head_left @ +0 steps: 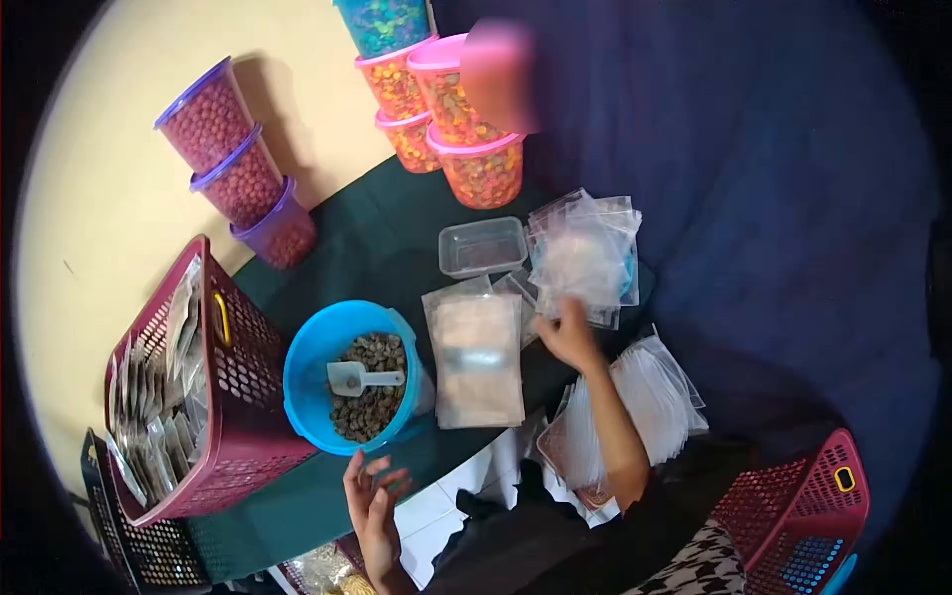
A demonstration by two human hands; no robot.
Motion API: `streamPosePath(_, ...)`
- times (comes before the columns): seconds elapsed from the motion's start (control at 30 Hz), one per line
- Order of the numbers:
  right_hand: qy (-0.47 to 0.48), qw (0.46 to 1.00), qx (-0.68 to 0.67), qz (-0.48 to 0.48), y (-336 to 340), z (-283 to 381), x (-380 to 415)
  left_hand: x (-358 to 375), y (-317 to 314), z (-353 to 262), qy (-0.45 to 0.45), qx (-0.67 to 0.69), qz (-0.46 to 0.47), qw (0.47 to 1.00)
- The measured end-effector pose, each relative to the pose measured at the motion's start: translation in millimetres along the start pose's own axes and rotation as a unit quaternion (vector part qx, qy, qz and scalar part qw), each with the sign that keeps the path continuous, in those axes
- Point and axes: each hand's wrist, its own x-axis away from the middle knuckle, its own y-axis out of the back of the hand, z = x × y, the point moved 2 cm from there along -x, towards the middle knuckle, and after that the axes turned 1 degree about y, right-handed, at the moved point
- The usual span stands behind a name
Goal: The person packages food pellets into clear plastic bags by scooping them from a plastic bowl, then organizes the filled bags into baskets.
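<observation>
Just below the blue tub point(307, 397), my left hand point(375, 511) is raised with its fingers apart and nothing in it. In the tub, dark brown lumps point(365, 420) lie under a white scoop point(382, 378). My right hand point(569, 335) is at the lower edge of a pile of clear zip bags point(585, 248); its fingers are blurred, and whether they hold a bag cannot be made out. Between the tub and my right hand lies a stack of flat clear bags point(478, 372). A shallow clear plastic box point(483, 248) sits above that stack.
A maroon basket point(253, 367) of filled packets stands left. Tubs with purple lids point(238, 159) and pink-lidded tubs point(481, 169) are stacked at the back. More clear bags point(654, 397) stand beside my right forearm. Another maroon basket point(793, 516) is at lower right.
</observation>
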Motion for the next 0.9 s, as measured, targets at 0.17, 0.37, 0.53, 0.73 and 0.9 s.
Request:
streamPosePath(0.17, -0.237, 0.933, 0.043, -0.266, 105, -54, -90, 6, 1, 14, 0.024, -0.066, -0.005, 0.998)
streamPosePath(0.37, -0.355, 0.932, 0.013, -0.069, 85, -97, -118, 5, -5, 24, 0.051, -0.051, -0.030, 0.997)
streamPosePath(0.53, -0.385, 0.920, -0.006, -0.074, 70, -117, -123, -3, -10, 24, 0.052, -0.052, -0.025, 0.997)
streamPosePath(0.73, -0.383, 0.907, -0.170, 0.043, 77, -86, -110, -7, -10, 31, 0.055, -0.033, -0.021, 0.998)
streamPosePath(0.9, -0.357, 0.839, -0.411, 0.023, 45, -94, -104, -8, -9, 32, 0.051, 0.004, 0.003, 0.999)
